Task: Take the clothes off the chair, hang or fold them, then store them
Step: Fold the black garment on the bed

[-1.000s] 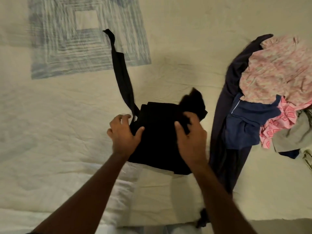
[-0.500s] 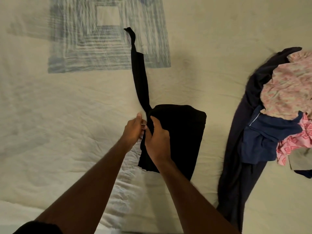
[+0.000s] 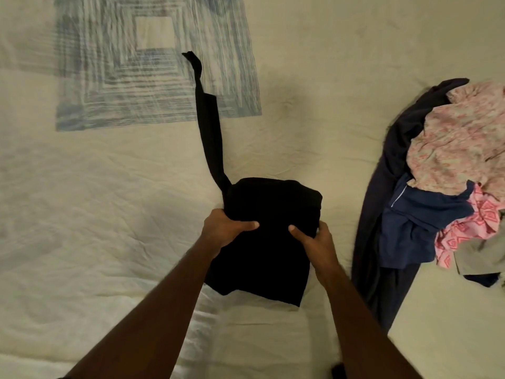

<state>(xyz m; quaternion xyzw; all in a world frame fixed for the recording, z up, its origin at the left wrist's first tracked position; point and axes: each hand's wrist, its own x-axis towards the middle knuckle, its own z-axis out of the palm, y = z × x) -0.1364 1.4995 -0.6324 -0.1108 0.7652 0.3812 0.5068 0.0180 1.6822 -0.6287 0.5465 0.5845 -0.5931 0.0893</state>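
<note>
Black folded garment [image 3: 266, 242] lies on the cream bedsheet [image 3: 82, 214], its long strap [image 3: 210, 132] trailing away. Left hand [image 3: 224, 228] and right hand [image 3: 314, 239] clutch its sides, thumbs on top, fingers seemingly tucked underneath. Clothes pile [image 3: 442, 187] sits right.

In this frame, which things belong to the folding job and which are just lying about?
Part of the job:
- folded black garment with a long strap trailing away, gripped by left hand and right hand
- heap of unfolded clothes: pink floral, navy and dark pieces

Just lying about:
- cream bedsheet
- its blue square print
</note>
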